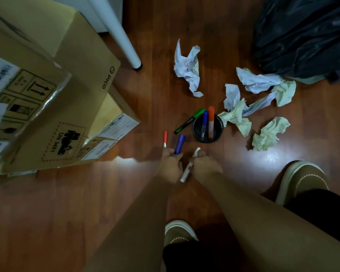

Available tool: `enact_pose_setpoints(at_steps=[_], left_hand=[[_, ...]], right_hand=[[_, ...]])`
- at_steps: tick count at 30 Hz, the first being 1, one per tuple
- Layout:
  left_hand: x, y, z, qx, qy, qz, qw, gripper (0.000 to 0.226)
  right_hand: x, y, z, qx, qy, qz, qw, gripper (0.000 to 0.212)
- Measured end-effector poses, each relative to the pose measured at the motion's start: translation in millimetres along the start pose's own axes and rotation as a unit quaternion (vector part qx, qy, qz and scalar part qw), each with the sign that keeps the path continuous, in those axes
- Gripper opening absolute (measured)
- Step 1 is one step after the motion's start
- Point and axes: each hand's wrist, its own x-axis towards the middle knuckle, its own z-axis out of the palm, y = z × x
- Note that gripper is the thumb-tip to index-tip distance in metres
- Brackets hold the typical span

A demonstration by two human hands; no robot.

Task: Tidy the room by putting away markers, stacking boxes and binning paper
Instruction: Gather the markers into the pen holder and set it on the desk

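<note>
My left hand [172,165] grips a purple marker [179,144] and a thin red-capped marker [165,139], both sticking up from its fingers. My right hand [204,164] holds a white marker [186,171] low over the wooden floor. A black round pen cup [219,124] stands just beyond my hands with a blue marker [204,122] and an orange marker [211,120] in it. A green marker [188,121] lies on the floor, leaning against the cup's left side. Several crumpled papers, white [187,68] and yellowish [267,134], lie scattered behind and right of the cup.
Two cardboard boxes sit at the left, a large one [53,99] partly over a smaller one [114,118]. A white table leg [124,38] stands behind them. A black bin bag [306,36] fills the top right. My two shoes [304,179] are at the bottom.
</note>
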Motion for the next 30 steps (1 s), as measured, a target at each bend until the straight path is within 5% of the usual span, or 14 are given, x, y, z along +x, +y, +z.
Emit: enact_pose_setpoints(at_steps=[5, 9, 12, 15, 19, 22, 26, 30], left_hand=[[-3.4, 18.6, -27.7, -0.128, 0.201, -0.001, 0.971, 0.020], [5.8, 61.3, -45.2, -0.301, 0.230, -0.015, 0.925, 0.048], [18.1, 86.8, -49.0, -0.335, 0.203, 0.020, 0.920, 0.068], [31.3, 97.6, -43.8, -0.300, 0.127, 0.012, 0.945, 0.084], [38.2, 95.7, -38.0, -0.117, 0.121, 0.060, 0.984, 0.053], [34.0, 85.2, -40.2, -0.086, 0.157, 0.059, 0.982, 0.042], [26.3, 51.2, -48.4, -0.086, 0.153, -0.076, 0.982, 0.038], [24.1, 10.7, -41.9, 0.056, -0.039, -0.193, 0.979, 0.039]], right_hand=[[-5.4, 16.0, -8.3, 0.030, 0.042, 0.029, 0.998, 0.037], [-16.9, 36.4, -16.6, 0.142, 0.015, 0.054, 0.988, 0.049], [-26.8, 54.6, -29.6, 0.234, 0.031, 0.086, 0.968, 0.044], [-37.4, 72.8, -48.8, 0.329, 0.106, 0.081, 0.935, 0.030], [-50.8, 80.9, -92.3, 0.462, 0.270, -0.004, 0.845, 0.038], [-46.7, 69.5, -118.9, 0.532, 0.326, -0.025, 0.781, 0.032], [-36.1, 44.0, -133.6, 0.446, 0.316, -0.026, 0.837, 0.032], [-33.2, 27.7, -109.5, 0.269, 0.366, -0.041, 0.890, 0.042]])
